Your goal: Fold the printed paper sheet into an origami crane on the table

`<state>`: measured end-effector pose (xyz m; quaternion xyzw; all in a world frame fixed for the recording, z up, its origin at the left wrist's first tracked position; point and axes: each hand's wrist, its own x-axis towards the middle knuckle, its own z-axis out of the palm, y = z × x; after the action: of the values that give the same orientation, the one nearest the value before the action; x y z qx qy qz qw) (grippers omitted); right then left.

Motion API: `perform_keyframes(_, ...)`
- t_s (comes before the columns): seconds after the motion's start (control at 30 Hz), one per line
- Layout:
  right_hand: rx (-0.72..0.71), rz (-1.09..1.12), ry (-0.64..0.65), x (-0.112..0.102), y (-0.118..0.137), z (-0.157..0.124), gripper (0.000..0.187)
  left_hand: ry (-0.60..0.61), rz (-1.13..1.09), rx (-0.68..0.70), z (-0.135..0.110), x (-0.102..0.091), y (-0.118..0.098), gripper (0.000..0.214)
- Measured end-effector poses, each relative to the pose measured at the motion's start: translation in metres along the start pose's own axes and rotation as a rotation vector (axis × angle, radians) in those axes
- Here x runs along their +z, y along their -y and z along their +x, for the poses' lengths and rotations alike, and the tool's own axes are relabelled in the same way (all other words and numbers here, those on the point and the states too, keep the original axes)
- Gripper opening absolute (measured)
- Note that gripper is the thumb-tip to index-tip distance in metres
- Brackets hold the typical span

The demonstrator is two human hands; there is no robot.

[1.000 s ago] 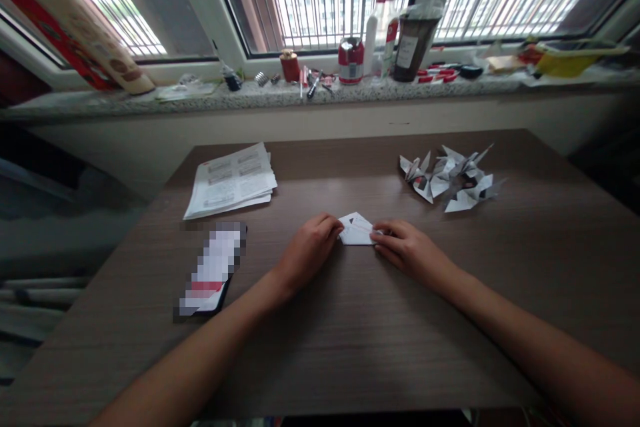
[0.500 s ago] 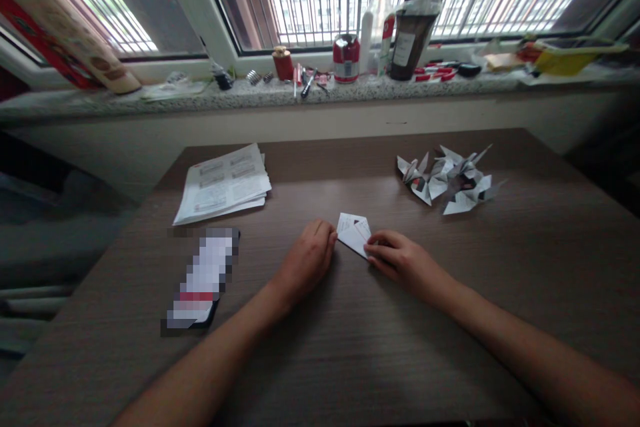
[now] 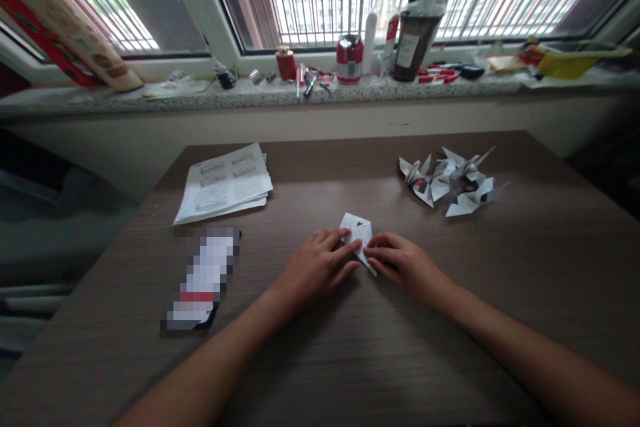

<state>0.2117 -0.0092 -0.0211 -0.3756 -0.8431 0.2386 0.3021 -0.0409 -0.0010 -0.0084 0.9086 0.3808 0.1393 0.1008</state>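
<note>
A small piece of folded paper [image 3: 356, 221], white with printing on it, lies on the brown table between my hands. My left hand [image 3: 320, 261] reaches over its left side, fingers stretched and apart, with fingertips resting on the paper. At the right edge, my right hand [image 3: 403, 260] has its thumb and fingers closed on the paper. A narrow point of the paper sticks out below, between the two hands. Fingers cover part of the folds.
Several folded paper cranes [image 3: 467, 177] lie at the back right of the table [image 3: 320, 360]. A stack of printed sheets [image 3: 225, 180] and a blurred-out phone [image 3: 205, 280] are on the left. The stone windowsill [image 3: 190, 101] holds a can [image 3: 349, 60], a cup [image 3: 414, 43] and small tools.
My left hand has moved right, from the paper's left corner onto its face, and its fingers have spread. The paper has turned slightly, its lower point now showing. My right hand stays at the right edge.
</note>
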Motion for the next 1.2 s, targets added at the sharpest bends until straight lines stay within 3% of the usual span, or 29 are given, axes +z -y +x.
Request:
perform_keyframes(0.33,0.126,-0.099,-0.123,-0.012,-0.014,0.007,0.021,0.016,-0.046,0.061,0.000,-0.001,-0.002,0.042)
perform_keyframes(0.6,0.133,-0.186,-0.140,-0.004,-0.023,0.006,0.030,0.015,-0.105,0.086,0.000,0.002,-0.002,0.039)
perform_keyframes(0.9,0.190,-0.140,-0.134,-0.003,-0.023,0.008,0.030,-0.171,-0.122,-0.162,0.006,0.010,0.005,0.039)
perform_keyframes(1.2,0.201,-0.096,-0.103,-0.006,-0.020,0.011,0.028,-0.189,-0.172,-0.164,0.008,0.013,0.006,0.038)
